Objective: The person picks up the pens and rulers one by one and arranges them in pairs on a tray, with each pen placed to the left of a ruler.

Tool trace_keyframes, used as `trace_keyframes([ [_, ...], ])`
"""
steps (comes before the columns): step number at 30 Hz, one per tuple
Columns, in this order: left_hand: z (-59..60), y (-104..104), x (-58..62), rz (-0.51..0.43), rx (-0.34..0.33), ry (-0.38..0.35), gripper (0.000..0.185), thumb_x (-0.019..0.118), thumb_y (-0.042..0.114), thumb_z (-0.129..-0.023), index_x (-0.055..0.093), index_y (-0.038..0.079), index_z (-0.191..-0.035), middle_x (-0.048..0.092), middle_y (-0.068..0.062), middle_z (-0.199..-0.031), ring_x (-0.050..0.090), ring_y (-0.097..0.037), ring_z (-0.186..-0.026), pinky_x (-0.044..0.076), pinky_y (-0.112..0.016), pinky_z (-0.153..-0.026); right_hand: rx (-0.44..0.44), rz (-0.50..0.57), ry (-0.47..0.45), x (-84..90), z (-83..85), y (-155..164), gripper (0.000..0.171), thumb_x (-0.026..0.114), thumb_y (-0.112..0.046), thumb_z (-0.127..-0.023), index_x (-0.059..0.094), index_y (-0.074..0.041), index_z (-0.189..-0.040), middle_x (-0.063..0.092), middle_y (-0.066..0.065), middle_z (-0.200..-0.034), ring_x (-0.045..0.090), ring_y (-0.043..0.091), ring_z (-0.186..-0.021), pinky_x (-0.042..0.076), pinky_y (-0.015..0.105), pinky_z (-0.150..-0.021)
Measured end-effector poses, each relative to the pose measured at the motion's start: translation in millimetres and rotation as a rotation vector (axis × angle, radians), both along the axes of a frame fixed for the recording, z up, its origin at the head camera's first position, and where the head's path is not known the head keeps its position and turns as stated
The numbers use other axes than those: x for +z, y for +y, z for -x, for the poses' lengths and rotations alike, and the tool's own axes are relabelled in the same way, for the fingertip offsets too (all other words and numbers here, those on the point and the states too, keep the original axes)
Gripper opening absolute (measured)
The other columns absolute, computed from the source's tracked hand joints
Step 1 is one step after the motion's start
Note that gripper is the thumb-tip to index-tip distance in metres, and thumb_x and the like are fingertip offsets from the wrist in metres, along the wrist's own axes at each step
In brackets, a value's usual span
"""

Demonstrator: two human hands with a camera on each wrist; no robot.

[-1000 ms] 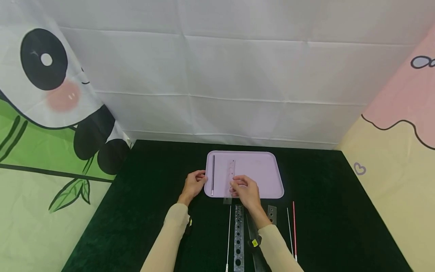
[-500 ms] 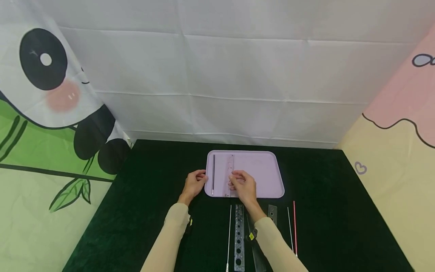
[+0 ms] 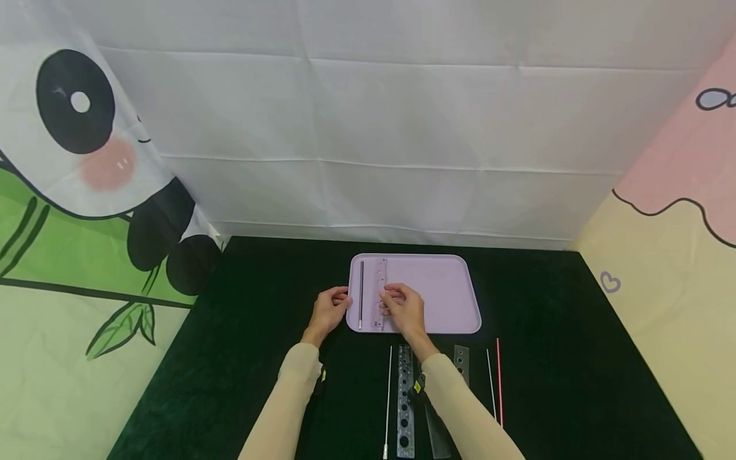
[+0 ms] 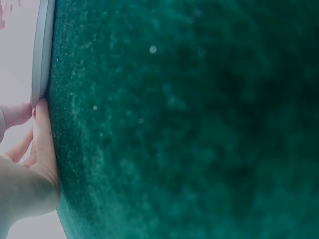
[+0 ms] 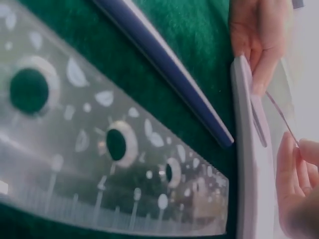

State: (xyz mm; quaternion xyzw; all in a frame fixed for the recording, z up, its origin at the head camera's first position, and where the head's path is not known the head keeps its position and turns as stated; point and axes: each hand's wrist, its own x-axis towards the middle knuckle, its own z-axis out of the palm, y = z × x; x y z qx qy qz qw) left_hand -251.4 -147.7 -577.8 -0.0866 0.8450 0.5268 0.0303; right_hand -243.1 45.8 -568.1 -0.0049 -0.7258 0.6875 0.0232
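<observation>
Resting on the lilac tray [image 3: 443, 287], the right hand [image 3: 402, 310] is bending its fingers over a clear ruler [image 3: 379, 281] that is lying lengthwise on the tray's left part, just beside a thin dark rod [image 3: 361, 294]; the fingertips are covering the ruler's middle, so whether they are pinching it or only pressing it is not showing. The right wrist view is giving little help there: fingers [image 5: 294, 179] are crowding the corner, blurred and cut off by the frame. The left hand [image 3: 329, 311] is holding the tray's left rim, its fingers curling round the edge; the left wrist view is showing only fingers [image 4: 42, 144] against the rim [image 4: 42, 55] and a blur of green cloth [image 4: 199, 124]. Nearer the person, on the dark cloth [image 3: 546, 358], a patterned ruler with round holes [image 3: 405, 402] is lying beside a thin white stick [image 3: 388, 399], and the right forearm is hiding most of another dark strip. A short grey perforated piece [image 3: 461, 361], a white stick [image 3: 489, 377] and a red stick [image 3: 499, 380] are lying to the right.
</observation>
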Motion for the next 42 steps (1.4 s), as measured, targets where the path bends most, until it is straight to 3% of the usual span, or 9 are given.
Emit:
trace_keyframes([
  [22, -1.1, 0, 1.3, -0.003, 0.011, 0.019, 0.035, 0.065, 0.01, -0.101, 0.063, 0.001, -0.135, 0.066, -0.015, -0.115, 0.061, -0.029, -0.105, 0.051, -0.045, -0.097, 0.014, -0.057, -0.057, -16.0, 19.0, -10, 0.018, 0.071, 0.002, -0.095, 0.068, 0.012, -0.109, 0.073, 0.021, -0.089, 0.069, 0.016, -0.064, 0.059, 0.028, -0.057],
  [35, 1.9, 2, -1.4, -0.002, 0.0, 0.021, 0.035, 0.065, 0.009, -0.1, 0.064, 0.0, -0.135, 0.066, -0.015, -0.114, 0.061, -0.029, -0.104, 0.052, -0.044, -0.096, -0.011, -0.285, -0.073, -5.8, 25.3, -12, 0.013, 0.072, -0.004, -0.095, 0.071, 0.006, -0.104, 0.071, 0.011, -0.082, 0.063, 0.015, -0.057, 0.053, 0.025, -0.05],
  [42, 1.9, 2, -2.3, -0.002, 0.0, 0.019, 0.036, 0.065, 0.009, -0.101, 0.063, 0.0, -0.135, 0.065, -0.015, -0.114, 0.061, -0.029, -0.104, 0.052, -0.044, -0.096, -0.102, -0.531, -0.045, -2.6, 27.0, -17, 0.01, 0.075, -0.012, -0.092, 0.075, -0.003, -0.097, 0.074, 0.006, -0.086, 0.067, 0.02, -0.077, 0.053, 0.038, -0.074],
])
